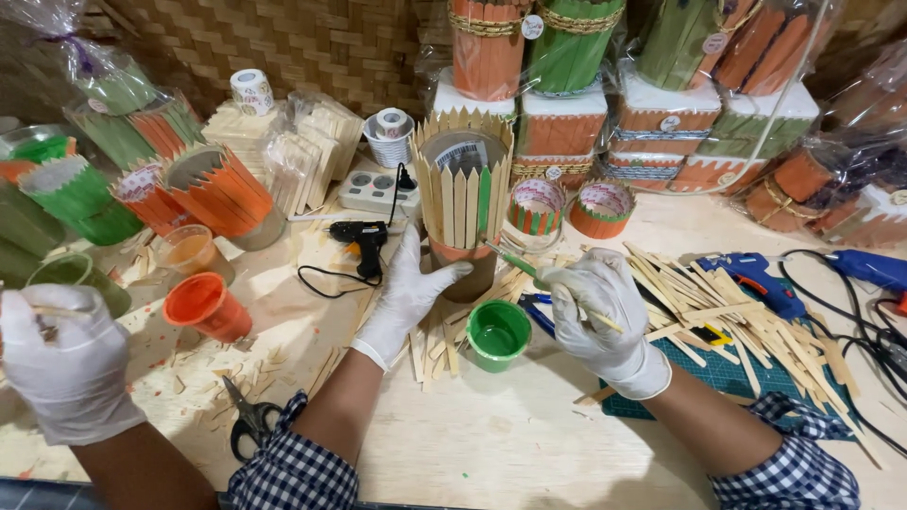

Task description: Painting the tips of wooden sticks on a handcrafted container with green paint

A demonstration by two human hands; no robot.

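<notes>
head view: left hand (408, 295), gloved, wraps its grip round the base of the stick-clad holder (463, 198) standing on the worktop (491, 444). right hand (597, 316) pinches a thin paintbrush (518, 264), tip at a green-painted slat. green paint cup (498, 332) sits between the hands. holder looks light, stiff yet fragile at its glued pickets; best held low on the body. another person's gloved hand (66, 364) is at left.

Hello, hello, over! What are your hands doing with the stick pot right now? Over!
Left hand steadies stick pot. Right hand grips paintbrush, tip at a green stick. Green paint cup below. Co-worker's gloved hand far left, clear.
</notes>
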